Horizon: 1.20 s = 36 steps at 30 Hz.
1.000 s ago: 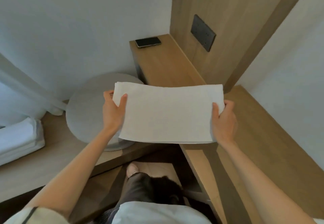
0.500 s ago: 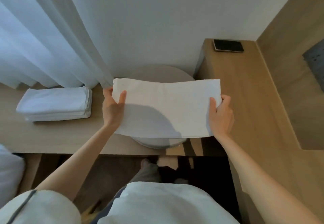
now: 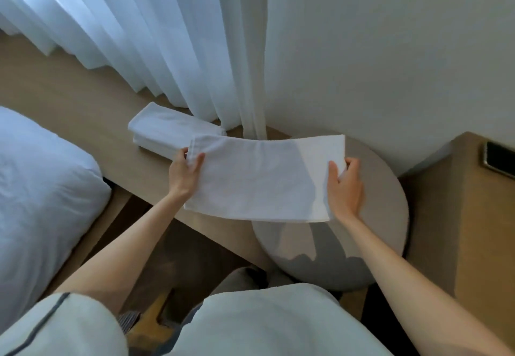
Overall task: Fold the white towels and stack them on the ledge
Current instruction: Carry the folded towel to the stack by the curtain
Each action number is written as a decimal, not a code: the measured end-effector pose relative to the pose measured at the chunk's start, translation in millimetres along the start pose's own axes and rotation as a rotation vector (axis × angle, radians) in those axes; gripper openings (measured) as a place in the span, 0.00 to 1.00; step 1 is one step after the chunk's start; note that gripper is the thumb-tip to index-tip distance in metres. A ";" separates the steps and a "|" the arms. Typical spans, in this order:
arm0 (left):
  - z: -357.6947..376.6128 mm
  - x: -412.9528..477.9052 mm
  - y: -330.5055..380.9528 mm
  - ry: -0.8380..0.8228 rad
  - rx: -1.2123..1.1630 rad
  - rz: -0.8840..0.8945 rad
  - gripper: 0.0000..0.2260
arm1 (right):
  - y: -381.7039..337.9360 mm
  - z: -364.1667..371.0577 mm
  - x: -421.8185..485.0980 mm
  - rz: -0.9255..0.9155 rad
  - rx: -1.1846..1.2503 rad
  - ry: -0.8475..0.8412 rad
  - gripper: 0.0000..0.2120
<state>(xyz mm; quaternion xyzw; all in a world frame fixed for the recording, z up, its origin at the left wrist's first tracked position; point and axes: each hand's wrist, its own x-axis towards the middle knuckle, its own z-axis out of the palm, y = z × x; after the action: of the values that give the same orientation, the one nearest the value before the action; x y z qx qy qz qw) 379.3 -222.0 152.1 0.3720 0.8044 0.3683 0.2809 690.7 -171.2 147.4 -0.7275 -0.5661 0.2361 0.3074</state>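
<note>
Cotton, white and limp, made up the folded towel (image 3: 259, 180), a flat rectangle held level in the air over the wooden ledge (image 3: 69, 99) and the smooth round grey table (image 3: 384, 216). The left hand (image 3: 184, 174) pinched its left edge, thumb on top; the right hand (image 3: 345, 188) gripped the right edge likewise. A stack of folded towels (image 3: 164, 130) lay on the ledge under the pleated sheer curtain (image 3: 139, 35), its near corner hidden by the held towel. A pillow (image 3: 36, 188) lay to the left.

Folded white towel (image 3: 262, 180) held flat near stacked towels (image 3: 167, 130) on wooden ledge (image 3: 69, 99).
</note>
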 end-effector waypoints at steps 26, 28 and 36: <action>-157.1 399.0 -148.4 -0.107 0.111 0.010 0.15 | -207.0 364.1 22.8 0.316 0.046 0.022 0.12; -150.8 428.8 -164.7 -0.153 0.127 0.026 0.14 | -207.4 389.3 27.9 0.323 0.053 0.034 0.11; -113.5 515.0 -243.1 -0.176 0.148 0.010 0.11 | -185.9 483.5 50.3 0.351 0.143 0.074 0.10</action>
<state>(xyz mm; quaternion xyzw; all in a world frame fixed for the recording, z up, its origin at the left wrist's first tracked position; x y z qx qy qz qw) -89.5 39.4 -69.6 0.4267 0.7998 0.2752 0.3203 242.6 -3.8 -57.7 -0.7996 -0.4005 0.2988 0.3330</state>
